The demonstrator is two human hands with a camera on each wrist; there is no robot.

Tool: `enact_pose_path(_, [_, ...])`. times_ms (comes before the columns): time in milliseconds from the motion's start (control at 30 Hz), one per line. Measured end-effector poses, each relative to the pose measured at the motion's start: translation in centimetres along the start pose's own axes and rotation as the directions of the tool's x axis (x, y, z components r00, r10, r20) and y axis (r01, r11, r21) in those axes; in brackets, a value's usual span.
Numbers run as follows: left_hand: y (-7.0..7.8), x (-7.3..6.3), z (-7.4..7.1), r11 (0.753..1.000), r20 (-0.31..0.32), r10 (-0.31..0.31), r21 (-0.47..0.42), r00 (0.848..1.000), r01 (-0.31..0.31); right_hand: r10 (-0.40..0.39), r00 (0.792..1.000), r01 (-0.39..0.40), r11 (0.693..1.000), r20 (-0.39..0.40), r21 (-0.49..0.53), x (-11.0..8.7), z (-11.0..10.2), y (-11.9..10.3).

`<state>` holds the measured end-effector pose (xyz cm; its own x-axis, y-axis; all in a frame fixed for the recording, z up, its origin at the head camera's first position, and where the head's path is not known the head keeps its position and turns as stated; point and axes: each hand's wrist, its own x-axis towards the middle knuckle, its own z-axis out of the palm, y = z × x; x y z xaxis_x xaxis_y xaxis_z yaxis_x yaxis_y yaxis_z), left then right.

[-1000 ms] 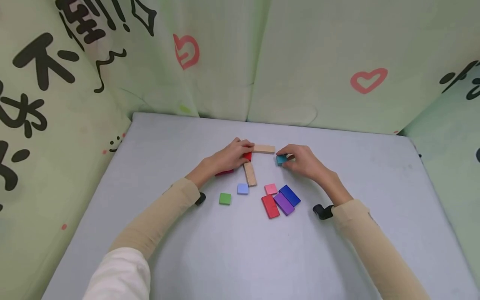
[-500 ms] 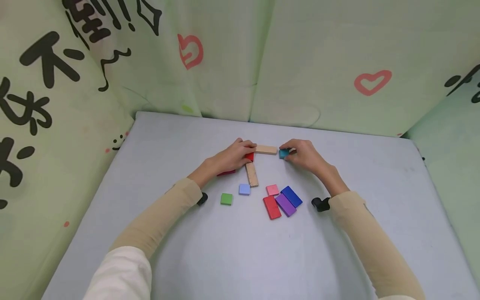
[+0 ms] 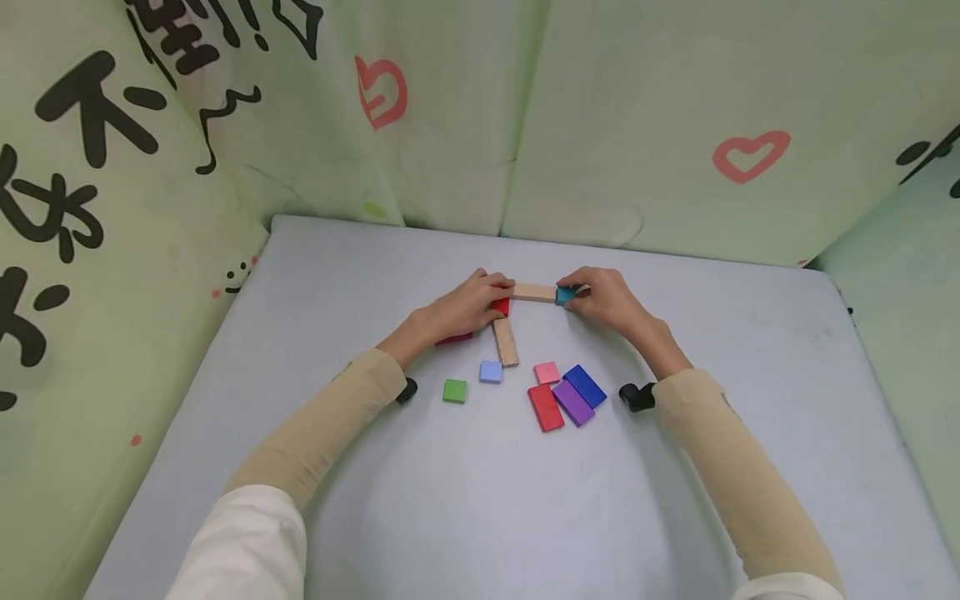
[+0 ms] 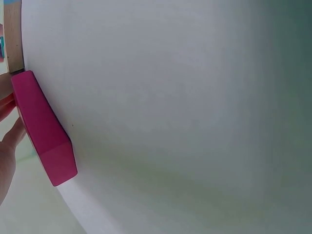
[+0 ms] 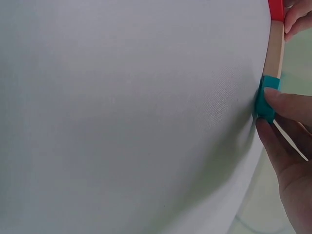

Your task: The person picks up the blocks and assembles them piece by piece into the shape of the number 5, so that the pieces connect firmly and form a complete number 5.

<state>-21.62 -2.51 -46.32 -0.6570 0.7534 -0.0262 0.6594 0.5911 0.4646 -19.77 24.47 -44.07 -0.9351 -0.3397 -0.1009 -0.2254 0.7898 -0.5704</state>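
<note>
Between thumb and fingertips my left hand (image 3: pixel 472 302) holds a red block (image 3: pixel 502 307), partly covered by the hand. From it a plain wooden block (image 3: pixel 535 292) runs rightward. My right hand (image 3: pixel 609 298) pinches a small teal block (image 3: pixel 565 296) at that wooden block's right end; the right wrist view shows the teal block (image 5: pixel 267 97) in line with the wood. A second wooden block (image 3: pixel 506 342) extends toward me from the red one. Below the left wrist lies a dark pink block (image 3: pixel 454 338), seen large in the left wrist view, with fingers behind it.
Nearer to me lie a light blue block (image 3: pixel 491 372) and a green block (image 3: pixel 454 391). To their right, a pink block (image 3: pixel 547 372), a red rectangular block (image 3: pixel 546 407), a purple block (image 3: pixel 573 403) and a dark blue block (image 3: pixel 585 386) cluster together. Printed cloth walls (image 3: pixel 600 125) surround the table.
My right hand has carried the teal block away from me, up to the wooden block's right end, closing the gap. My left hand stays at the red block.
</note>
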Motion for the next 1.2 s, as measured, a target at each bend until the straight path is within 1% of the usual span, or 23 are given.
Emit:
enact_pose_path(333, [-0.03,-0.18,-0.3,1.0,-0.003,-0.012,-0.012,1.0,0.012,-0.003,1.0,0.003,1.0,-0.007,-0.007,0.6,-0.03,-0.59])
enact_pose_path(567, [0.42,0.01,0.26,1.0,0.0,-0.02,-0.016,1.0,0.02,0.024,1.0,-0.024,0.999,-0.01,-0.03,0.32,0.07,-0.34])
enact_pose_path(733, [0.32,0.04,0.36,1.0,-0.006,-0.025,-0.017,1.0,0.025,0.022,1.0,-0.022,0.999,-0.014,-0.034,0.29,0.25,-0.36])
enact_pose_path(967, [0.04,-0.17,0.27,0.998,-0.021,-0.037,-0.041,0.999,0.036,0.023,1.0,-0.023,0.999,-0.008,-0.03,0.42,0.75,-0.65])
enact_pose_path(1067, [0.13,-0.22,0.09,0.999,-0.014,-0.031,-0.041,0.999,0.031,0.027,1.0,-0.028,0.999,-0.012,-0.028,0.19,0.68,-0.79])
enact_pose_path(1200, [0.14,-0.42,-0.16,0.999,-0.008,-0.042,-0.024,0.999,0.042,0.028,0.999,-0.029,0.999,-0.017,-0.032,-0.2,0.57,-0.89])
